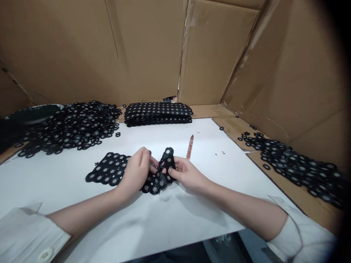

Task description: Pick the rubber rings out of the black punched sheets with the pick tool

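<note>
We find the fingers of the left hand [137, 168] curled shut, pinching the black ring sheet [108, 171] near its middle. The thumb and fingers of the right hand [186, 172] close on the sheet's right end, which is bent up off the surface into a raised flap. The 2 hands sit just beside each other with the sheet between them. The rest of the sheet lies flat on the white tabletop [192, 219] and spreads out to the left of the left hand, its round cut-outs showing pale centres.

Just beyond the right hand we see 1 reddish stick [189, 146] lying on the white surface, apart from the sheet. Further back, a stack of ring sheets [158, 113] rests at the far edge of the tabletop. To the left of it we make out a heap of loose black rings [74, 126], and beside that heap a dark round container [35, 111], only partly in view. A second heap of rings [296, 164] lies on the brown cardboard to the right. Cardboard walls [137, 47] close in the back and sides. White sleeves [301, 237] cover both forearms up to the elbow.
</note>
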`<state>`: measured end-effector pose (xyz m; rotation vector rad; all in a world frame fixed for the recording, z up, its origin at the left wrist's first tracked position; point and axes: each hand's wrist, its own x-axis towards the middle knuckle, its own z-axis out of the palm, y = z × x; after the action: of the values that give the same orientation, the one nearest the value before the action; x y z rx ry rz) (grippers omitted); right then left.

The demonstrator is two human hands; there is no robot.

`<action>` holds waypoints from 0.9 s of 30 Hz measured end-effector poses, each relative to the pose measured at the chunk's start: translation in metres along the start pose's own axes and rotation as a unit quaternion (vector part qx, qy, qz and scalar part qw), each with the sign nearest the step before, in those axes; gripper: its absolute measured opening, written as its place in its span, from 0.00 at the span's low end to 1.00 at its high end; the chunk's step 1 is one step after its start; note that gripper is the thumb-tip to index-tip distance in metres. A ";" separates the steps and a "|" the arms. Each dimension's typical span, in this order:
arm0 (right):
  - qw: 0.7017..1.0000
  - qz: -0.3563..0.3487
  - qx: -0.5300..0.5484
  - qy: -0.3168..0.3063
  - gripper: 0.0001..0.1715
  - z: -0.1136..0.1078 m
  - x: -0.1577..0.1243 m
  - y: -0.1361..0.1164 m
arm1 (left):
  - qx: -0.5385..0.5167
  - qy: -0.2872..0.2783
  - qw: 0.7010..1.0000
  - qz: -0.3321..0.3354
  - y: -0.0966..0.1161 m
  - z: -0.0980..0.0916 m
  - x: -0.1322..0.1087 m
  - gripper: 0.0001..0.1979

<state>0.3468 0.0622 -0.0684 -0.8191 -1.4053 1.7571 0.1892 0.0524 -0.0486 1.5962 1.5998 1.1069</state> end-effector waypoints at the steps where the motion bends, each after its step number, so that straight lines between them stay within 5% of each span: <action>1: 1.000 0.000 -0.011 -0.001 0.04 -0.001 0.000 0.001 | -0.030 0.009 0.999 -0.017 -0.001 -0.002 0.002 0.14; 4: 1.000 0.006 -0.028 0.000 0.03 -0.001 -0.001 0.001 | 0.026 0.004 1.000 0.011 -0.002 -0.008 0.001 0.14; 8: 0.998 -0.006 -0.062 0.004 0.04 0.002 -0.005 -0.004 | 0.184 -0.077 0.976 0.092 0.005 -0.005 -0.013 0.14; 13: 0.993 -0.029 -0.118 0.010 0.04 0.002 -0.007 -0.006 | 0.182 -0.130 0.968 0.114 0.008 0.004 -0.020 0.13; 16: 0.997 -0.017 -0.080 0.003 0.05 0.001 -0.006 -0.002 | 0.103 -0.087 0.988 0.070 0.003 0.000 -0.007 0.14; 19: 0.999 0.021 -0.019 0.030 0.06 0.000 -0.003 0.004 | -0.014 0.025 1.000 0.007 -0.003 -0.010 0.007 0.13; 21: 0.998 0.041 0.013 0.043 0.07 0.000 -0.002 0.007 | 0.027 0.080 0.996 0.026 -0.004 -0.015 0.009 0.14; 24: 0.998 0.033 0.034 0.039 0.10 0.002 -0.002 0.007 | 0.216 -0.003 0.971 0.103 -0.002 -0.014 -0.002 0.14; 27: 0.999 0.025 0.031 0.025 0.10 0.004 -0.004 0.005 | 0.285 -0.105 0.940 0.155 0.002 -0.006 -0.017 0.14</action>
<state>0.3447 0.0563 -0.0725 -0.8665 -1.3019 1.7968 0.1864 0.0349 -0.0459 2.3213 1.6473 0.6020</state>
